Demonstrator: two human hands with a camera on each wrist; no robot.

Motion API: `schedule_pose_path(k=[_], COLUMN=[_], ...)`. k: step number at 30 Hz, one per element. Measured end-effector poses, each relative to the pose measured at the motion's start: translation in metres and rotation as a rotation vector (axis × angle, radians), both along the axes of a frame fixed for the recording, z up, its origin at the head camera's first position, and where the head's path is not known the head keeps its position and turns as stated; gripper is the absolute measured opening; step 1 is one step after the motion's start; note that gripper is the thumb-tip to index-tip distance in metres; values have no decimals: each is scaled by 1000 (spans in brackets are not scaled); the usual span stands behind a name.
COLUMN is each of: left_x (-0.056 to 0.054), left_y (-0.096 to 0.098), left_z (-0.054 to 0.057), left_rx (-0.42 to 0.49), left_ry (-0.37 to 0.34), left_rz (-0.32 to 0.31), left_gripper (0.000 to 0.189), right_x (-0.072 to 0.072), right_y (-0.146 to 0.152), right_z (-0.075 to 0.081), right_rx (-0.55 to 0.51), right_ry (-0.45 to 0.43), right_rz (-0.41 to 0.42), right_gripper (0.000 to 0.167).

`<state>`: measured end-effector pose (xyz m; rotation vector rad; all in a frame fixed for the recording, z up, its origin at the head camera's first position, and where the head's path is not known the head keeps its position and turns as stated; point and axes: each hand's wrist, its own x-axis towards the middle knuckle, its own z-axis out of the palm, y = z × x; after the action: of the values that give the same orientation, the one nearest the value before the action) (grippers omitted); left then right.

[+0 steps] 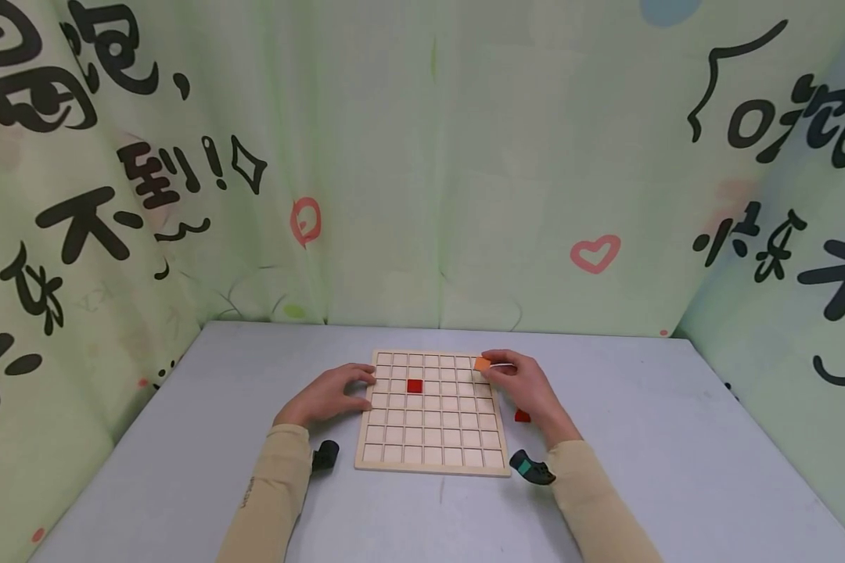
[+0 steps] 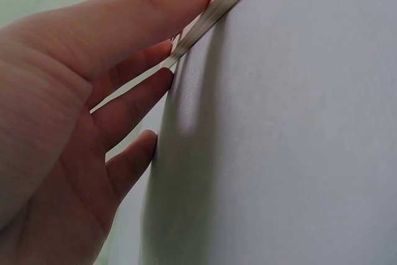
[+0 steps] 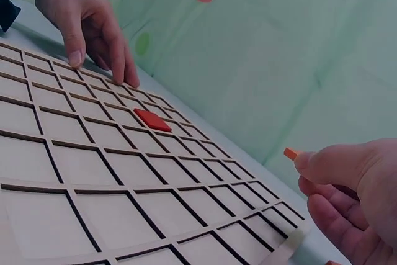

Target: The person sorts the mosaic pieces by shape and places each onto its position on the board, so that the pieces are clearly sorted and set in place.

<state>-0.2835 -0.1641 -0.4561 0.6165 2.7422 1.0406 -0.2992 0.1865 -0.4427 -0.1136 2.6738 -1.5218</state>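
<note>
Wooden grid board (image 1: 433,453) lies flat on the grey surface (image 1: 641,469). Left hand (image 1: 327,395) rests relaxed fingers (image 3: 127,66) on its left edge. Right hand (image 1: 524,383) pinches an orange tile (image 1: 482,363) above the far-right cells. One red tile (image 1: 414,385) sits seated; the right wrist view shows it raised above its cell.

- An orange tile (image 1: 482,363) is pinched in the grip of the right hand (image 1: 524,385) over the far right cells of the wooden grid board (image 1: 433,461).
- The board's left edge is touched by the left hand (image 1: 331,395).
- A red tile (image 1: 414,385) is seated in one cell.
- Another red tile (image 1: 523,416) is seen on the grey surface (image 1: 676,438).
</note>
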Motion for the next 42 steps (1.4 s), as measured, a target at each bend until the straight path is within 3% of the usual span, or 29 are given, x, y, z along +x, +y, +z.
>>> schedule_pose_path(k=[10,16,21,28,42], left_x=[1,0,0,1,1], left_y=[-1,0,-1,0,1], left_z=[-3,-1,0,1,2], left_rx=[3,12,4,7,-7], left_ry=[44,-3,2,-7,-6], left_rz=[-11,1,-2,5,9], left_gripper=[38,39,40,40,40], right_x=[1,3,1,0,1], right_y=[-21,-32,-42,-52,-63], right_z=[-2,-3,-7,-11,-15], right_rx=[29,11,2,56,42], right_ry=[30,16,11,70,68], right_rz=[24,52,66,100,139], right_gripper=[34,33,29,26,28])
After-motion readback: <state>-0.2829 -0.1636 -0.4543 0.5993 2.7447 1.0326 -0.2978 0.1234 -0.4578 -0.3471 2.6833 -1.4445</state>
